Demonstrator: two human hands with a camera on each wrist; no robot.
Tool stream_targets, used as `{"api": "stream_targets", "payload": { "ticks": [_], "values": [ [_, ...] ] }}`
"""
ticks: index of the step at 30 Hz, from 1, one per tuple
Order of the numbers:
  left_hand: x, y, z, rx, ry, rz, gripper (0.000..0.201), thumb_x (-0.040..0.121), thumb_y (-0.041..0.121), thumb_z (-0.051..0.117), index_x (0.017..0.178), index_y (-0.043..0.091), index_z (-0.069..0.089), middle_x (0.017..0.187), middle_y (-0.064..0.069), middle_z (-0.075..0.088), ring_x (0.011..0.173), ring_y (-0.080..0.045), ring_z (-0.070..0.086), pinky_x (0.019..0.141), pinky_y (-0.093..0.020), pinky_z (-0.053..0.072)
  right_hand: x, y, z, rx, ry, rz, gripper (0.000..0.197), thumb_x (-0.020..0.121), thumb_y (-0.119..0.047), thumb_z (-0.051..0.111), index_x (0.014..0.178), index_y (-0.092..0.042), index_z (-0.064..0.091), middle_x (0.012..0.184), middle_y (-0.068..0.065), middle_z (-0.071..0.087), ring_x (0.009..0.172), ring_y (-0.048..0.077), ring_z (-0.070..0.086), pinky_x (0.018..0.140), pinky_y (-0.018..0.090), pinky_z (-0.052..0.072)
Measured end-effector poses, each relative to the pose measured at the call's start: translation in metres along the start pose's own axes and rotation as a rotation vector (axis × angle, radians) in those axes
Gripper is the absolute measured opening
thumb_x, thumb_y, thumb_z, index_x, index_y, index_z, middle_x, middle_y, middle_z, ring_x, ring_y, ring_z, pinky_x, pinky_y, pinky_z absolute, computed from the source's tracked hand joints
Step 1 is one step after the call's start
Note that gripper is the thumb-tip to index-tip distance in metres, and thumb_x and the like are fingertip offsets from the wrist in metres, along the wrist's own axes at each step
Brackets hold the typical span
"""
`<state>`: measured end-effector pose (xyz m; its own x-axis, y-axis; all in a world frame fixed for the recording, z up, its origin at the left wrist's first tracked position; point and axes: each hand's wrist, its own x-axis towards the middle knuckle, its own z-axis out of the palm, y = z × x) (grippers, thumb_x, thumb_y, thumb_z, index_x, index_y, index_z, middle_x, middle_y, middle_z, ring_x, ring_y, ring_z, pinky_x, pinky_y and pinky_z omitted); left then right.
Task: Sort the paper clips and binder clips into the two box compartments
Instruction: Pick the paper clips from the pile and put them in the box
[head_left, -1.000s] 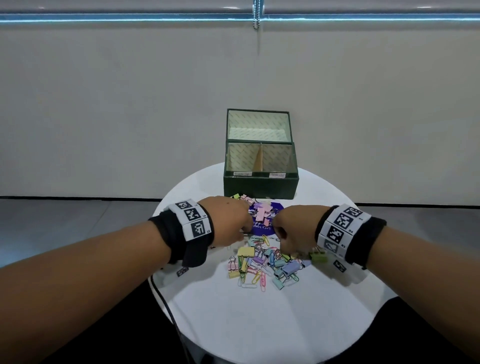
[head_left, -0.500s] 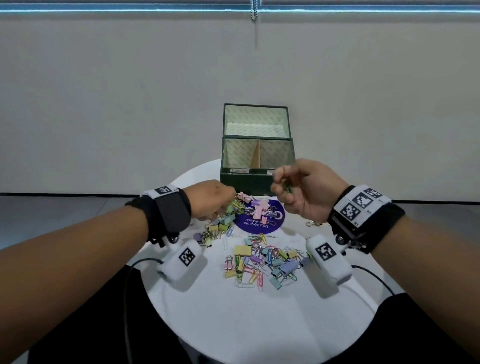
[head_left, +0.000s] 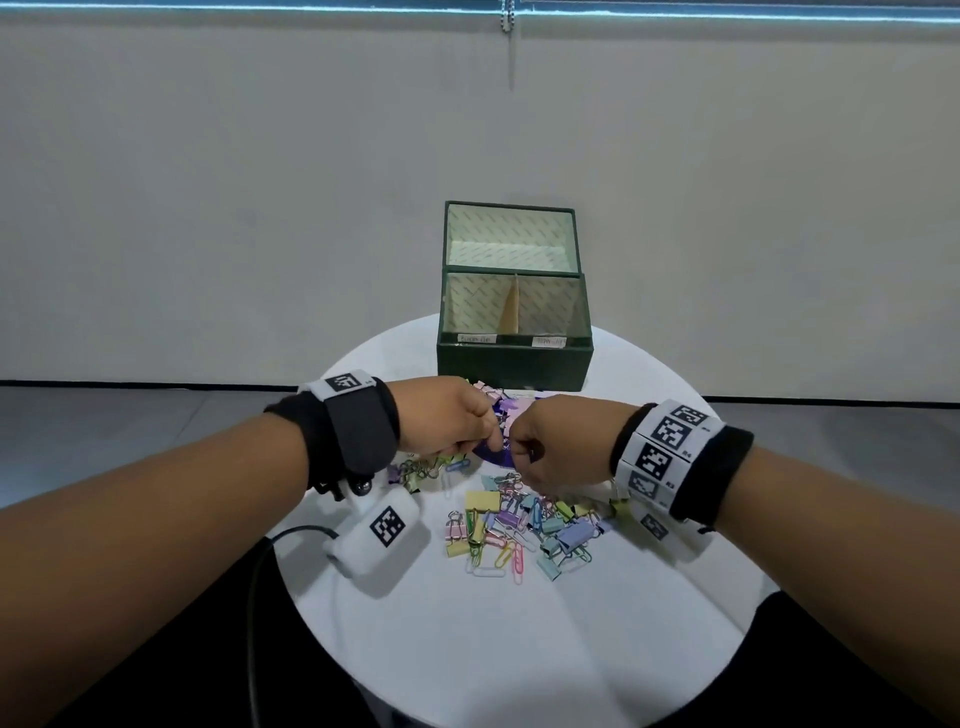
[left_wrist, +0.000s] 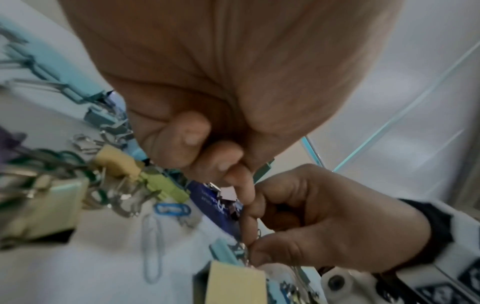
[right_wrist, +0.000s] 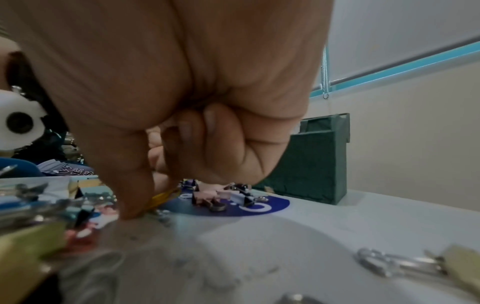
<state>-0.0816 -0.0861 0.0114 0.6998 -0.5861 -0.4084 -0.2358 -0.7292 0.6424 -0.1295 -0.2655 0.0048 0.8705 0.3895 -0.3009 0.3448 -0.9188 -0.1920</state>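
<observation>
White table (head_left: 519, 649): both hands pinching clips (head_left: 511, 535) nr box (head_left: 514, 364).

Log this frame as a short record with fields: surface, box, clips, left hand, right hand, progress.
surface: round white table
box: green box at the table's far edge, lid up, one divider, two labelled compartments; nothing visible inside from the head view
clips: mixed pile of pastel clips loose on the table, some on a blue round sticker
left hand: left hand low over the pile, fingers curled; held item unclear
right hand: right hand beside it, fingertips pinching a yellow paper clip at the table
progress: sorting barely begun
</observation>
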Motion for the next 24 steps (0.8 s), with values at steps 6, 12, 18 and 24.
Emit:
{"api": "stream_targets", "payload": {
  "ticks": [6, 12, 18, 24],
  "values": [
    [0.001, 0.007, 0.013, 0.439, 0.084, 0.048, 0.029, 0.086, 0.049, 0.068, 0.085, 0.020, 0.073, 0.080, 0.002, 0.070, 0.074, -0.016, 0.062, 0.077, -0.036, 0.056, 0.001, 0.008, 0.001, 0.009, -0.031, 0.038, 0.012, 0.088, -0.021, 0.056, 0.080, -0.018, 0.065, 0.073, -0.001, 0.065, 0.066, 0.017, 0.053, 0.069, 0.032, 0.054],
    [-0.013, 0.013, 0.009, 0.735, 0.038, 0.079, 0.016, 0.087, 0.031, 0.067, 0.103, 0.031, 0.070, 0.101, 0.012, 0.067, 0.092, -0.012, 0.062, 0.079, -0.024, 0.049, -0.008, 0.035, -0.022, 0.336, 0.075, 0.073, 0.014, 0.098, -0.028, 0.059, 0.092, -0.016, 0.065, 0.083, -0.006, 0.065, 0.067, 0.007, 0.054, 0.062, 0.018, 0.043],
    [-0.006, 0.025, 0.014, 0.753, 0.073, 0.093, 0.021, 0.090, 0.043, 0.063, 0.103, 0.029, 0.072, 0.094, 0.009, 0.068, 0.085, -0.013, 0.063, 0.070, -0.022, 0.047, -0.003, 0.059, -0.052, 0.974, 0.242, 0.218, 0.012, 0.101, -0.015, 0.048, 0.094, -0.011, 0.057, 0.074, 0.004, 0.060, 0.055, 0.012, 0.043, 0.051, 0.024, 0.036],
    [0.002, 0.034, 0.030, 0.903, 0.058, 0.103, 0.018, 0.094, 0.037, 0.057, 0.098, 0.024, 0.069, 0.091, 0.002, 0.064, 0.083, -0.019, 0.061, 0.076, -0.031, 0.054, 0.022, 0.063, -0.079, 0.935, 0.426, 0.308, 0.022, 0.095, 0.000, 0.042, 0.090, -0.011, 0.060, 0.069, 0.004, 0.054, 0.054, 0.015, 0.042, 0.047, 0.025, 0.035]
  ]
}}
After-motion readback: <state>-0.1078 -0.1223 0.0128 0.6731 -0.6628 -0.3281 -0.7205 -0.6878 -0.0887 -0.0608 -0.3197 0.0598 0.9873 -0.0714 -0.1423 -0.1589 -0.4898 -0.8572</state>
